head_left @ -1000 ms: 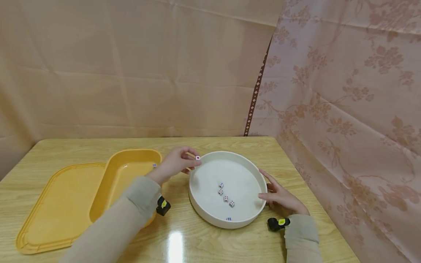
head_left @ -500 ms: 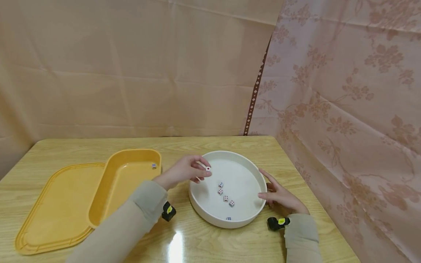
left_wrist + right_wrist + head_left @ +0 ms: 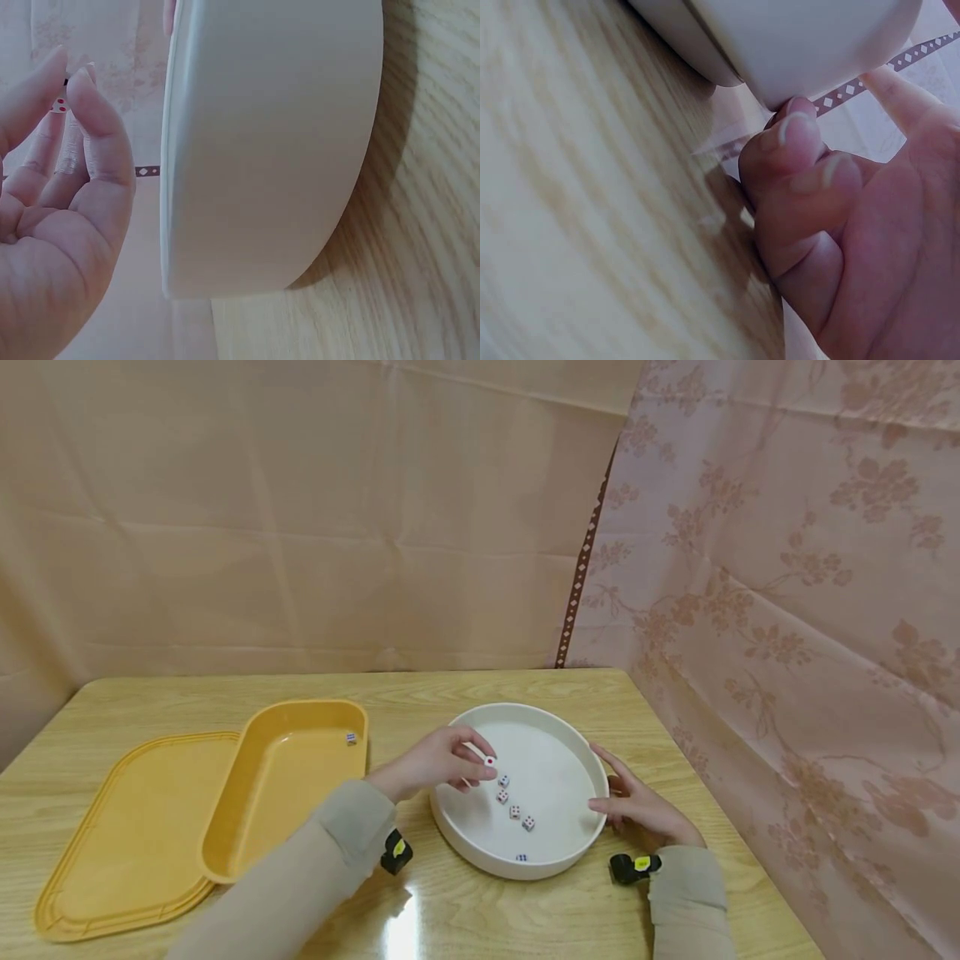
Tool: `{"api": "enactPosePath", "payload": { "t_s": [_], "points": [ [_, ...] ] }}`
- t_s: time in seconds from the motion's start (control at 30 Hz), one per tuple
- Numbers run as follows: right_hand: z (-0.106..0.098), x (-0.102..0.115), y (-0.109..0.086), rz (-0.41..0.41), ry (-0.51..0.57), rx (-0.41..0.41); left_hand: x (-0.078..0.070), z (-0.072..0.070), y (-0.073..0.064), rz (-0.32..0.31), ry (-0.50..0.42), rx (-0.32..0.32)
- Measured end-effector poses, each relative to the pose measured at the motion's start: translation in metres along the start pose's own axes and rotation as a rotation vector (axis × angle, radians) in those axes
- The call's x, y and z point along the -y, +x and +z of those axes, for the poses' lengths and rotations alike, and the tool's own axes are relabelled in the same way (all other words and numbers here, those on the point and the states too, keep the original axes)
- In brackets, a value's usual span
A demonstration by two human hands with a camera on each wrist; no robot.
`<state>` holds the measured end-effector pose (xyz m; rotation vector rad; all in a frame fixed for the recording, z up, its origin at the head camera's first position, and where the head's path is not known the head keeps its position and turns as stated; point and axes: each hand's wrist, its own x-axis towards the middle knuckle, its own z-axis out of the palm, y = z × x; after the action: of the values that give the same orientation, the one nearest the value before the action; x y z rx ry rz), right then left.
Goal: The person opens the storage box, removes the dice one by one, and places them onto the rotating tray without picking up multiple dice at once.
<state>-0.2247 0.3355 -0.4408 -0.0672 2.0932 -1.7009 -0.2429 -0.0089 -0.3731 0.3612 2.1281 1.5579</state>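
My left hand (image 3: pixel 438 764) pinches a small white die (image 3: pixel 490 762) between thumb and fingertips, above the left part of a round white tray (image 3: pixel 461 853). A red dot faces up on this die, and in the left wrist view its red-dotted side (image 3: pixel 58 106) peeks out below the fingertips. Several more dice lie on the tray floor, among them a die (image 3: pixel 528 823) near the middle and a blue-dotted die (image 3: pixel 522 857) by the near wall. My right hand (image 3: pixel 651 814) grips the tray's right side, thumb over the rim and curled fingers (image 3: pixel 787 146) against the outer wall.
To the left stands a yellow rectangular box (image 3: pixel 225 827) with one die (image 3: pixel 351 739) in its far right corner. Its flat yellow lid (image 3: pixel 142 827) lies beside it, partly under the box. Cloth curtains (image 3: pixel 337 527) hang behind and to the right of the wooden table (image 3: pixel 480 927).
My left hand has carried the die rightward and nearer, from the tray's left rim to over its inside. The right hand and the dice in the tray have stayed put.
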Motion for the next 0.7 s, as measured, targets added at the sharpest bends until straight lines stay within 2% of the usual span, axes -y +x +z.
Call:
{"api": "enactPosePath", "payload": {
  "t_s": [0.3, 0.7],
  "points": [
    [0.002, 0.002, 0.0, 0.02, 0.005, -0.01, 0.006, 0.012, 0.006, 0.002, 0.016, 0.044],
    [0.0, 0.003, 0.0, 0.028, 0.007, 0.0, 0.01, 0.02, 0.011, -0.022, 0.06, 0.044]
  ]
}}
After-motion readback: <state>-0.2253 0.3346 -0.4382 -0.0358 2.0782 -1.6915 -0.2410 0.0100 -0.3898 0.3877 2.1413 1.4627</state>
